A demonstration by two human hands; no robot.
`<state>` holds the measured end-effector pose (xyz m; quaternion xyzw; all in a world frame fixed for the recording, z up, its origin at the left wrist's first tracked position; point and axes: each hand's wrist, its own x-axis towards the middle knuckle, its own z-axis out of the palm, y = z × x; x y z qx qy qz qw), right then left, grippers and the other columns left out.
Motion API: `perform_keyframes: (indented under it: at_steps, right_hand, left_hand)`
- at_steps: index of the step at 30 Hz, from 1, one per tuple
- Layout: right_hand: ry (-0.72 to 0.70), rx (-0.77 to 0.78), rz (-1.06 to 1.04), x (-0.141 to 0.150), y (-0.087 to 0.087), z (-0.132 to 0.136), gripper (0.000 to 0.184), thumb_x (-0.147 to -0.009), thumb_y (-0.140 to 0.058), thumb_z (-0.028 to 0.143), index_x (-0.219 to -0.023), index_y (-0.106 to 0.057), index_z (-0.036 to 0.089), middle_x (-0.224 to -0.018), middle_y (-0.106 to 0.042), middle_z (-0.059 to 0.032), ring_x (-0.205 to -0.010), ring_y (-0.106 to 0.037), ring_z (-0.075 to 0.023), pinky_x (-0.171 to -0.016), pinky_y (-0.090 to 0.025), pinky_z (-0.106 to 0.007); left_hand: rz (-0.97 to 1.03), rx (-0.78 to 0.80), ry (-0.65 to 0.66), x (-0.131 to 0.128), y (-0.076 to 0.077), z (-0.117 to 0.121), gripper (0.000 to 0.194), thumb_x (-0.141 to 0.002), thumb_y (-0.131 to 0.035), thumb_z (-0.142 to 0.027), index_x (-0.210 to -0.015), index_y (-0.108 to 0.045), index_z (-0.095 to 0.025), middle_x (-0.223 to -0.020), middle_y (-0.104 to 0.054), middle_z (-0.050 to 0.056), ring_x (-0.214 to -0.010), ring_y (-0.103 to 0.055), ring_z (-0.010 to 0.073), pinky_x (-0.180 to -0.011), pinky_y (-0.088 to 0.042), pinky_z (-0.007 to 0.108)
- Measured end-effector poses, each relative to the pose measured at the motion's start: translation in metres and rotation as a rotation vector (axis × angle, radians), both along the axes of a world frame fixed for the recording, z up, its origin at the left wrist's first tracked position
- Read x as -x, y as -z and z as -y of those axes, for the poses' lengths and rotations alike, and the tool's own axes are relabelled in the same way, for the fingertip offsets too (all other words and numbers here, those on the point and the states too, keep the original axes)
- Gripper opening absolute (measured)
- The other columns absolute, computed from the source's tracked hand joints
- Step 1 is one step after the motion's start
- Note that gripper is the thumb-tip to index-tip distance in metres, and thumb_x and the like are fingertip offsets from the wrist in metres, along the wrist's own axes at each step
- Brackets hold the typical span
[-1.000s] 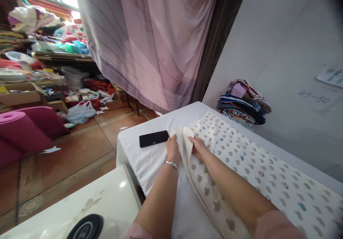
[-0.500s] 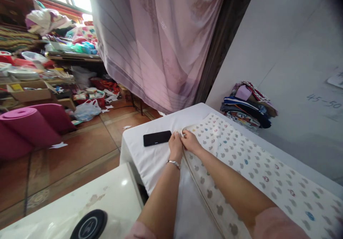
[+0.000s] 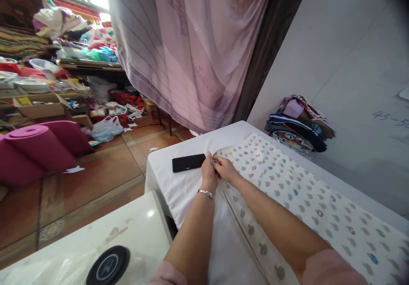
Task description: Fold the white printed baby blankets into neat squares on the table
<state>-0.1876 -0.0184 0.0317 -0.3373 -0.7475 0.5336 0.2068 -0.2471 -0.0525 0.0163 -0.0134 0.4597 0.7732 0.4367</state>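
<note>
Standing by the table; two hands meet at the corner of a patterned cloth (image 3: pixel 297 191), which lies lengthwise over a white table cover (image 3: pixel 183 193), presumably so that its length is supported and stays flat; its near edge runs back from the fingers towards the person's body as a narrow, doubled-looking band, the right forearm passing above the print.

Right hand (image 3: pixel 226 169): nearly closed, thumb and fingers pinched on the cloth's corner; a small grip, likely chosen to control the edge without crumpling the rest. Left hand (image 3: pixel 209 172): right beside it, the two together, fingers curled and thumb tip up at the same corner; I cannot tell whether it grips the patterned cloth or the cover under it; perhaps it steadies the spot for the other hand.

A dark phone (image 3: pixel 188 162) lies flat just left of the left hand, off the print, seemingly set aside within reach; whether fingers touch it is hidden; a bracelet (image 3: pixel 206 194) sits on the left wrist; a round black object (image 3: pixel 108 266) rests on a separate white surface (image 3: pixel 140 225) nearer the body.
</note>
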Motion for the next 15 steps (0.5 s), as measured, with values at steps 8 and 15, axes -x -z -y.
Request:
perform_keyframes:
  at_steps: [8,15]
  right_hand:
    - [-0.107,-0.229,-0.117,-0.016,0.015,0.012,0.030,-0.074,-0.045,0.011,-0.091,-0.068,0.018,-0.078,-0.064,-0.0007,-0.080,-0.058,-0.0159,-0.081,-0.046,-0.031]
    - [-0.130,-0.377,-0.022,-0.077,0.016,0.068,0.036,-0.075,-0.047,0.008,-0.104,-0.065,0.021,-0.100,-0.062,-0.0039,-0.095,-0.057,-0.0159,-0.086,-0.046,-0.029]
  left_hand:
    - [-0.196,-0.059,-0.076,0.006,0.013,-0.004,0.015,-0.063,-0.063,-0.024,-0.061,-0.051,-0.016,-0.052,-0.045,-0.005,-0.048,-0.042,0.0078,-0.048,-0.033,0.021]
    - [-0.304,0.038,-0.278,0.029,0.024,-0.012,0.022,-0.067,-0.053,-0.022,-0.086,-0.061,-0.016,-0.067,-0.055,-0.003,-0.058,-0.049,0.0096,-0.058,-0.041,0.023]
